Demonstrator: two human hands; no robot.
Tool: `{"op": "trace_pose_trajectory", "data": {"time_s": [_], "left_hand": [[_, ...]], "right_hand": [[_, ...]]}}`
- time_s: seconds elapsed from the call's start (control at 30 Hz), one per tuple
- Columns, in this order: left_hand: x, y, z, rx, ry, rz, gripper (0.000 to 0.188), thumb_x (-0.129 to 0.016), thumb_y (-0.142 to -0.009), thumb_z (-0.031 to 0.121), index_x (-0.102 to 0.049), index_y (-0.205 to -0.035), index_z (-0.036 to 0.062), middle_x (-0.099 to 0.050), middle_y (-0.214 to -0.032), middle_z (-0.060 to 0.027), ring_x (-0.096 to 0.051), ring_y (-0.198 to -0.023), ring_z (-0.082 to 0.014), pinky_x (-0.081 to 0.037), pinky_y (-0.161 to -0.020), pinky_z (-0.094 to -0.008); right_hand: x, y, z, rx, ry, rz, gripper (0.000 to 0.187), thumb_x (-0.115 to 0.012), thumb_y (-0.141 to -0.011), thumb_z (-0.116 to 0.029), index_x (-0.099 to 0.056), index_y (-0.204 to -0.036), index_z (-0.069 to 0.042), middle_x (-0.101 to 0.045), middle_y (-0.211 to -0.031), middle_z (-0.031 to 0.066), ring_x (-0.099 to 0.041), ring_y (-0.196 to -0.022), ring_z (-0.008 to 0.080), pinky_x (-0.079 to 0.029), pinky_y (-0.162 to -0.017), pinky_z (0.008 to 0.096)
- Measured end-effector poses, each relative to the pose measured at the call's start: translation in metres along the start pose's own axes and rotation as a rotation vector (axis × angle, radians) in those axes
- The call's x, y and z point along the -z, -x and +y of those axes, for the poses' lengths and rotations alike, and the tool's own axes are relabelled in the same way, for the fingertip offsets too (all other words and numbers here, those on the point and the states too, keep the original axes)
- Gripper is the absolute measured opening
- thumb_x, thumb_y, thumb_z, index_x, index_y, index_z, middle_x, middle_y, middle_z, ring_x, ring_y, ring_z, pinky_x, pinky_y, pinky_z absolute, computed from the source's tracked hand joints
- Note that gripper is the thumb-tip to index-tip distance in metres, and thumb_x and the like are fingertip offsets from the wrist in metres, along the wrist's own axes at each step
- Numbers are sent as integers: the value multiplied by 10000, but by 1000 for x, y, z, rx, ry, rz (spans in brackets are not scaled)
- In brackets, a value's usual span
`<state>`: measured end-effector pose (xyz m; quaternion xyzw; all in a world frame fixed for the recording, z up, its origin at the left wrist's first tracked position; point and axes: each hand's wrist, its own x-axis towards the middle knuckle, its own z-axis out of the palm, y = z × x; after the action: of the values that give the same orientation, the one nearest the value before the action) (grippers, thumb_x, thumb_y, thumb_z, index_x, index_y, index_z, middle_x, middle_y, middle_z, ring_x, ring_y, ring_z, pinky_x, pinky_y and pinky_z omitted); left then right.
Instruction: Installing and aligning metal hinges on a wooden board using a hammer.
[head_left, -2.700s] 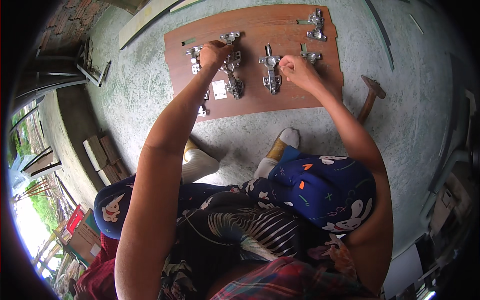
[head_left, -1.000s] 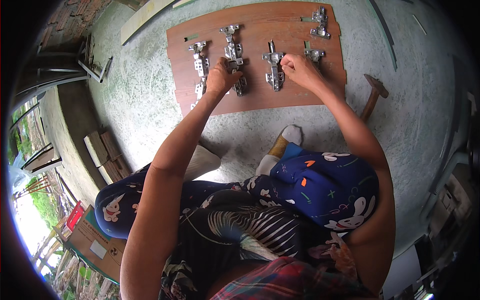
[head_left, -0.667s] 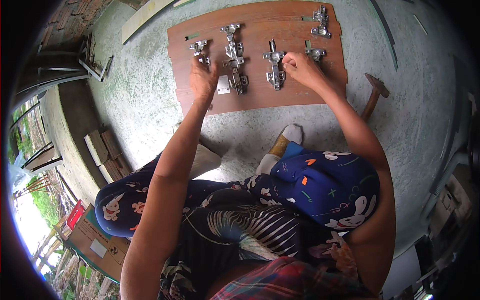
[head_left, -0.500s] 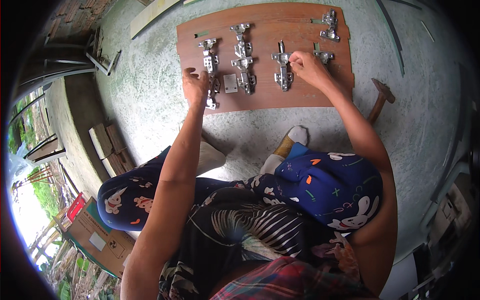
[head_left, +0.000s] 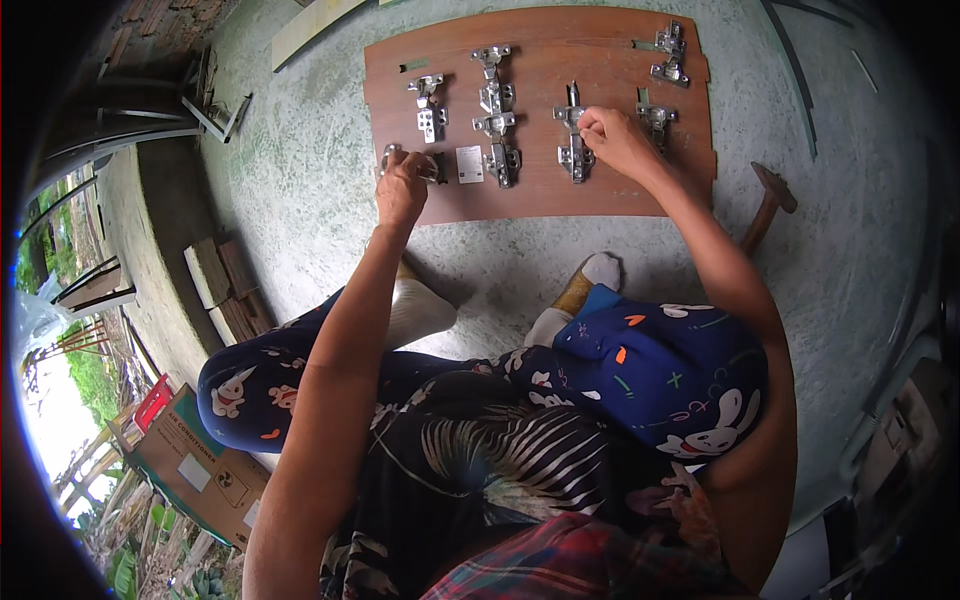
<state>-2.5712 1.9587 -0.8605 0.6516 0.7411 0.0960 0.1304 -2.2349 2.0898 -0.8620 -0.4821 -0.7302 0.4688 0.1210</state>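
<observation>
On the brown wooden board [head_left: 540,205] lie several silver cabinet hinges in upright columns. My left hand [head_left: 402,190] is closed round a cabinet hinge [head_left: 430,168] at the board's lower left, its metal showing on both sides of my fingers. Just above it rests another hinge [head_left: 430,110]. My right hand [head_left: 622,140] has its fingers pinched at the right edge of a hinge [head_left: 570,117]; the fingertips partly hide the contact. Below that sits one more hinge [head_left: 575,160]. A small pale rectangular plate [head_left: 470,165] lies between the left columns.
A hammer [head_left: 770,195] lies on the grey concrete floor [head_left: 300,150] right of the board. Two hinge groups, including one hinge [head_left: 657,118], are at the board's right. Wood blocks [head_left: 215,285] and a cardboard box [head_left: 195,465] are to the left. My feet are just below the board.
My left hand has closed on the lower-left hinge, which has turned from upright to crosswise and come away from the hinge above. My right hand stays at its hinge.
</observation>
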Motion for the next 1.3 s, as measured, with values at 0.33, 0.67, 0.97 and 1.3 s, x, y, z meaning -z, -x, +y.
{"op": "trace_pose_trajectory", "data": {"time_s": [0.33, 0.67, 0.97, 1.3], "left_hand": [[-24, 17, 15, 237, 79, 260, 268, -665, -820, 261, -545, -926, 45, -537, -1079, -195, -610, -832, -394, -503, -720, -484], [-30, 2, -7, 746, 242, 101, 399, -734, -721, 356, -656, -846, -14, -666, -941, -210, -650, -885, -340, -498, -823, -397], [-16, 9, 18, 361, 137, 269, 277, -721, -762, 256, -634, -828, 2, -618, -892, -164, -611, -818, -334, -482, -766, -413], [-18, -5, 25, 409, 242, 124, 267, -714, -747, 243, -600, -769, 3, -631, -795, -160, -615, -758, -325, -480, -723, -410]], "right_hand": [[1, 0, 8, -1, -46, 51, 163, -611, -832, -151, -635, -945, -35, -701, -837, 130, -686, -805, 283, -518, -708, 365], [0, 2, 11, -16, 11, 25, 159, -612, -840, -114, -626, -953, -2, -694, -826, 146, -684, -777, 251, -519, -699, 355], [-1, 0, 11, 4, 23, 55, 149, -616, -819, -148, -639, -915, -37, -695, -794, 123, -685, -757, 269, -518, -692, 365], [2, 3, 7, -33, 8, 4, 182, -612, -864, -91, -614, -997, 34, -695, -861, 178, -676, -743, 231, -514, -675, 348]]}}
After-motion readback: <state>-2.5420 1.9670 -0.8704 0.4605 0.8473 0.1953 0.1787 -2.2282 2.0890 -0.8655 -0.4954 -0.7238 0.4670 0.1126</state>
